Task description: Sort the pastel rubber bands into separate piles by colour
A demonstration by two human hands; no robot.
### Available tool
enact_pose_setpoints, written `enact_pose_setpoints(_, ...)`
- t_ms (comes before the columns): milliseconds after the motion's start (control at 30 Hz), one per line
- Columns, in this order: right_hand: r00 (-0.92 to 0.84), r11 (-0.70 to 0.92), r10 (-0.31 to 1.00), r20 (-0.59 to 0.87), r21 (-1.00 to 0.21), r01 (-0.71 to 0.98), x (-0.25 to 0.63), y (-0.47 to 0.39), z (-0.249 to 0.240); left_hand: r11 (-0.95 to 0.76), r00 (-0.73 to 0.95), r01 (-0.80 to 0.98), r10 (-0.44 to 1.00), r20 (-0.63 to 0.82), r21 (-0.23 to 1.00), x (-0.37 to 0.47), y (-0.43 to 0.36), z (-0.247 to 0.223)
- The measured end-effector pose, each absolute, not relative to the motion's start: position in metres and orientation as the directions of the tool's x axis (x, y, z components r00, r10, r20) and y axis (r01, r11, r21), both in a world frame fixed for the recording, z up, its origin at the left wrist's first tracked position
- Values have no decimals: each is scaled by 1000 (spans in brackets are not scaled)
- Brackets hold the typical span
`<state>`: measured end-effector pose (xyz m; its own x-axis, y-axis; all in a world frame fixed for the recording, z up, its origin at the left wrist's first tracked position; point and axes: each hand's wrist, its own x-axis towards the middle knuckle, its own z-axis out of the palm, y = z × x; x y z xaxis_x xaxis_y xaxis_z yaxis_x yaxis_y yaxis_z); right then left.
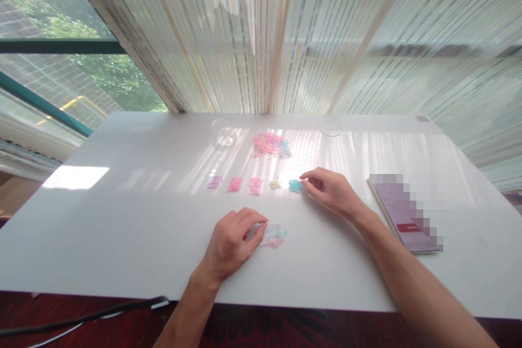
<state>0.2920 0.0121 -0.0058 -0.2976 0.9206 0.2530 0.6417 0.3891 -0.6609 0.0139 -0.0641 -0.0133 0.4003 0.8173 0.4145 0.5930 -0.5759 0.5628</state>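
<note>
ok so rn the L hand (234,236) is down by the small mixed pile (275,236), toward the near edge of the table (122,239), thumb + index almost pinched right at the pile's L side. Can't tell if there's a bit between the tips, too tiny. R hand (332,190) is farther up, thumb + index also nearly together, tips right at the R edge of the blue pile (294,185); ditto, can't tell if it's got hold of anything. Key bit imo: blue is up and slightly R of the small mixed one, w/ R hand def nearer to blue and L hand nearer to the mixed bits. Those lie every which way, so no clear long axis tbh. Blue's the R end of a side-to-side row w/ the cream pile (275,184), light pink pile (255,186), dark pink pile (235,184) and purple pile (215,182). Big mixed pile (271,145) sits past the row; phone (391,212)'s R of the R forearm.
</note>
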Motion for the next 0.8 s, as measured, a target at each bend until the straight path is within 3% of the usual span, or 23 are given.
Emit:
enact_pose_setpoints(567,-378,440,895,237,-608,661,289,11,-8,-573,407,600,820,403,558,14,-64,-14)
enact_pose_setpoints(800,-334,424,905,263,-614,665,291,12,-10,-575,406,600,818,408,557,14,-64,-14)
